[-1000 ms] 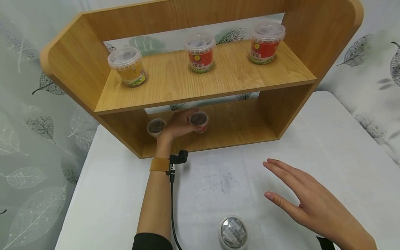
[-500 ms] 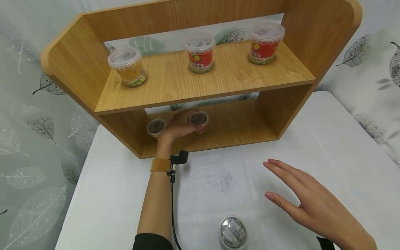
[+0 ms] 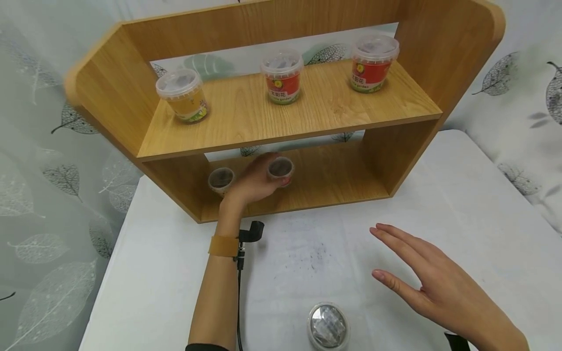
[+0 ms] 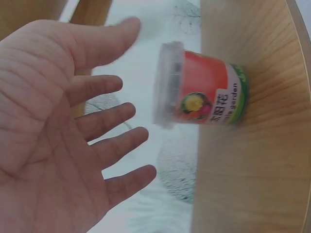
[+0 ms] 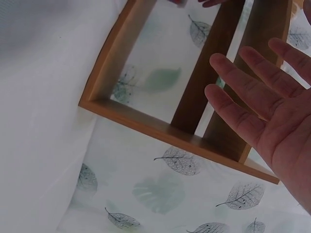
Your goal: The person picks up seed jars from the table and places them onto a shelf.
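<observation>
On the lower shelf stands a lidded plastic cup with a red label, its transparent lid facing up. My left hand reaches in beside it, the thumb overlapping its front in the head view. In the left wrist view the same cup shows a yellow flower on its label, and my left hand has its fingers extended with a gap before the lid. Just left of that hand is another lidded cup. Over the white table my right hand holds nothing, fingers straight and thumb spread.
The wooden shelf unit has an upper board with a yellow-label cup and two red-label cups, one in the middle and one at right. A lidded cup stands on the table near the front.
My left forearm and wrist have shifted slightly toward the front, and the hand sits a little lower against the cup. The head view has tilted slightly. My right hand stays put.
</observation>
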`<state>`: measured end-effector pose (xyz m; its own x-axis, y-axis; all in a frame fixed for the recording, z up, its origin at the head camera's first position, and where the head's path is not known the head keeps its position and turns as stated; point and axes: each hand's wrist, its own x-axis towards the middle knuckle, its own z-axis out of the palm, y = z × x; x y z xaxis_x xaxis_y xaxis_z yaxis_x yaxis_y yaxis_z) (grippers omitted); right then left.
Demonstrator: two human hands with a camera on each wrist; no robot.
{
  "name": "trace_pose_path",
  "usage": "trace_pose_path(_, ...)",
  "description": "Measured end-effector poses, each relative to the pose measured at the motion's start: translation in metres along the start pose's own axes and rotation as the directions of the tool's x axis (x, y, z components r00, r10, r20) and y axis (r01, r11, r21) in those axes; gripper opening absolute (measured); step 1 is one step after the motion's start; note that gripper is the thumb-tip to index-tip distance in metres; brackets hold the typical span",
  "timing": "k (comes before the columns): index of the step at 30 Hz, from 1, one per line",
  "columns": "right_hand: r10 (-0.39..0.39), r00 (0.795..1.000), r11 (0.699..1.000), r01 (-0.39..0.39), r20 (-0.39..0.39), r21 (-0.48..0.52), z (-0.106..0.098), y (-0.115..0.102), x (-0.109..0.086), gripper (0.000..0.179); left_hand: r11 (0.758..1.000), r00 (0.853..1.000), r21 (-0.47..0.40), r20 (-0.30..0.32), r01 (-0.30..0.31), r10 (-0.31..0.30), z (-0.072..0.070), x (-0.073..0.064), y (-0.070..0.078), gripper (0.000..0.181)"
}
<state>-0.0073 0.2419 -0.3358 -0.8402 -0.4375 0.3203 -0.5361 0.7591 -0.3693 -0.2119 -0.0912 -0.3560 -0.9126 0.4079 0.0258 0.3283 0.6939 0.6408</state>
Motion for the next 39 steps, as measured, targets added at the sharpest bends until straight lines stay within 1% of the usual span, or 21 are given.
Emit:
trace_pose_path(4, -0.018, 1.000, 1.000, 0.018, -0.013, 0.010, 0.000, 0.000, 0.000, 0.083, 0.993, 0.997, 0.088, -0.018, -0.074, 0.076, -0.007, -0.019, 0.010, 0.069)
trace_pose_path(6, -0.018, 1.000, 1.000, 0.018, -0.011, 0.012, -0.001, 0.000, 0.001, 0.083, 0.986, 0.995, 0.139, -0.021, -0.091, 0.095, -0.011, -0.030, 0.015, 0.071)
trace_pose_path(9, -0.013, 1.000, 1.000, 0.013, -0.003, 0.014, -0.001, -0.001, 0.001, 0.081, 0.977, 0.996, 0.197, -0.027, -0.082, 0.089, -0.018, -0.047, 0.023, 0.072)
trace_pose_path(13, 0.006, 1.000, 1.000, -0.006, 0.008, 0.000, -0.002, -0.001, 0.001, 0.081, 0.964, 0.996, 0.262, -0.062, -0.050, 0.068, -0.025, -0.069, 0.032, 0.072)
trace_pose_path(17, 0.018, 1.000, 1.000, -0.018, 0.013, -0.004, -0.003, -0.002, 0.000, 0.080, 0.950, 0.992, 0.308, -0.095, -0.045, 0.078, -0.030, -0.089, 0.040, 0.072)
trace_pose_path(20, 0.020, 1.000, 1.000, -0.020, 0.009, 0.003, -0.003, -0.001, 0.000, 0.081, 0.944, 0.990, 0.327, -0.108, -0.047, 0.087, -0.033, -0.102, 0.045, 0.074)
trace_pose_path(26, 0.041, 0.999, 0.999, -0.041, 0.018, -0.010, -0.004, 0.000, -0.001, 0.080, 0.938, 0.992, 0.347, -0.112, -0.017, 0.059, -0.035, -0.129, 0.051, 0.076)
trace_pose_path(30, 0.046, 0.999, 0.999, -0.046, 0.026, -0.014, -0.003, 0.001, 0.001, 0.080, 0.935, 0.991, 0.355, -0.125, 0.000, 0.047, -0.033, -0.144, 0.052, 0.076)
trace_pose_path(34, 0.043, 0.999, 0.999, -0.043, 0.029, -0.016, -0.002, 0.001, 0.002, 0.080, 0.935, 0.988, 0.354, -0.151, 0.015, 0.042, -0.029, -0.157, 0.053, 0.074)
trace_pose_path(39, 0.014, 1.000, 1.000, -0.014, 0.009, -0.002, 0.001, 0.003, 0.003, 0.080, 0.933, 0.982, 0.359, -0.185, 0.038, 0.031, -0.026, -0.174, 0.055, 0.073)
